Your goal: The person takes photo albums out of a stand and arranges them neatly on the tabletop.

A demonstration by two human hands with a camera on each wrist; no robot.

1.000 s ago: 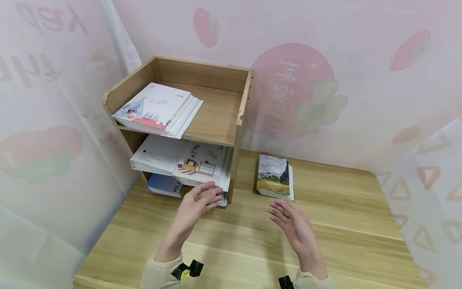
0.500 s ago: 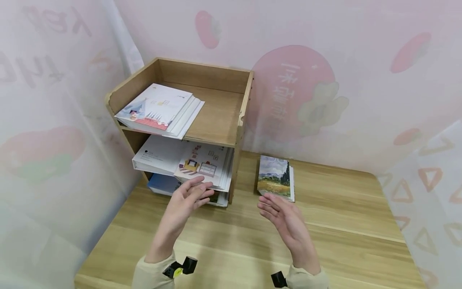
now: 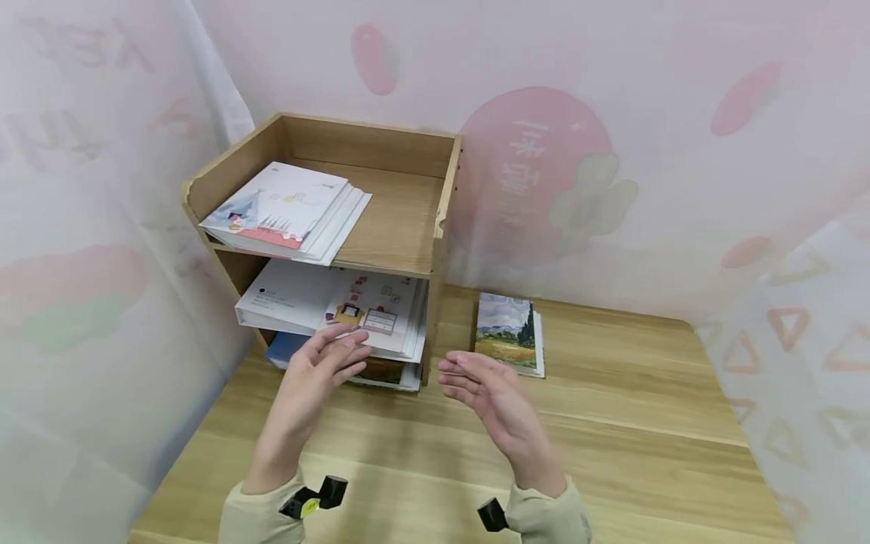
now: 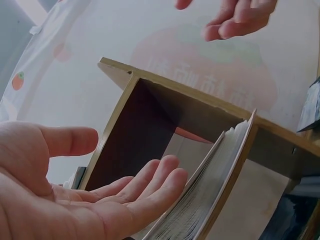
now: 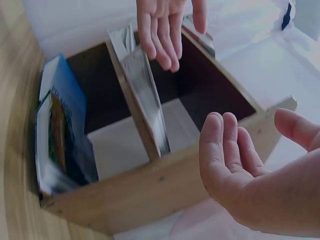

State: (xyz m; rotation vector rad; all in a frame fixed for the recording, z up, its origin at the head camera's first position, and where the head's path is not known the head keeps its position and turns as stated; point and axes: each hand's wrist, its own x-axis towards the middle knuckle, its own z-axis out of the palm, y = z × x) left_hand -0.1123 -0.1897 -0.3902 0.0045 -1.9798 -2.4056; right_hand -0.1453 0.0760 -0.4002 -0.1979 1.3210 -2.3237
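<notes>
Both hands hover over the wooden table, holding nothing. My left hand [image 3: 309,381], fingers loosely extended, overlaps the lower front of a wooden shelf unit [image 3: 401,230] in the head view. To its right, my right hand [image 3: 492,404] has its palm turned inward and fingers together, partly covering the near edge of a book with a painted landscape cover [image 3: 504,332]. White books [image 3: 288,198] lie on the top tier. An illustrated book [image 3: 381,298] and a white one [image 3: 282,298] fill the middle tier. Below, a blue book [image 3: 282,349] is partly hidden by my left hand.
The wooden table [image 3: 612,423] reaches to the right and front of the shelf unit. Pale curtains [image 3: 652,91] with fruit prints hang close behind and at both sides. A low rim [image 3: 367,136] surrounds the back and sides of the top tier.
Both hands have moved left, the left one farther across the shelf front and the right one nearer the shelf's right side. The books and shelf stay put; the head view has shifted slightly.
</notes>
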